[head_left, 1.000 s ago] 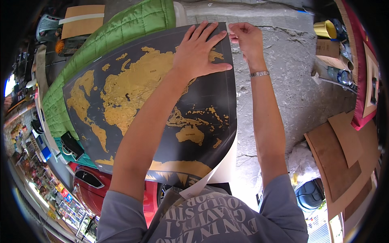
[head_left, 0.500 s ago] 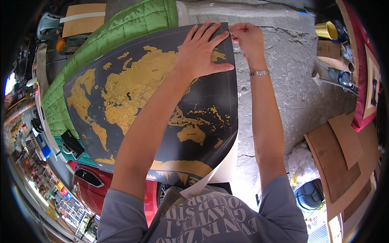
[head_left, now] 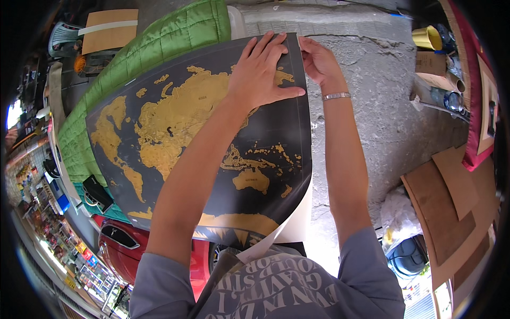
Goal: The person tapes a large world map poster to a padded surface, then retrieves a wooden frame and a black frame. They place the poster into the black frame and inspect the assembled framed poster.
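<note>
A dark world map poster [head_left: 180,186] with gold land areas spreads out in front of me, partly over a green quilted cover [head_left: 180,32]. My left hand [head_left: 259,74] presses flat on its far right part, fingers and thumb apart. Just beside the poster's far right corner is my right hand [head_left: 320,64], its fingers curled and pinched together near the edge. Anything small between those fingertips is hidden. The poster's near right edge curls up, showing its white back [head_left: 295,218] close to my shirt.
Rough grey concrete floor [head_left: 366,106] lies to the right. Along that side are a yellow container [head_left: 426,38], a cardboard box [head_left: 430,64], brown cardboard sheets [head_left: 441,212] and a plastic bag [head_left: 398,218]. A red car [head_left: 122,242] is at the near left, a black bag [head_left: 96,192] above it.
My right hand has shifted slightly toward me and left, turning at the wrist. The left hand stays on the poster, its fingers drawn a little closer together.
</note>
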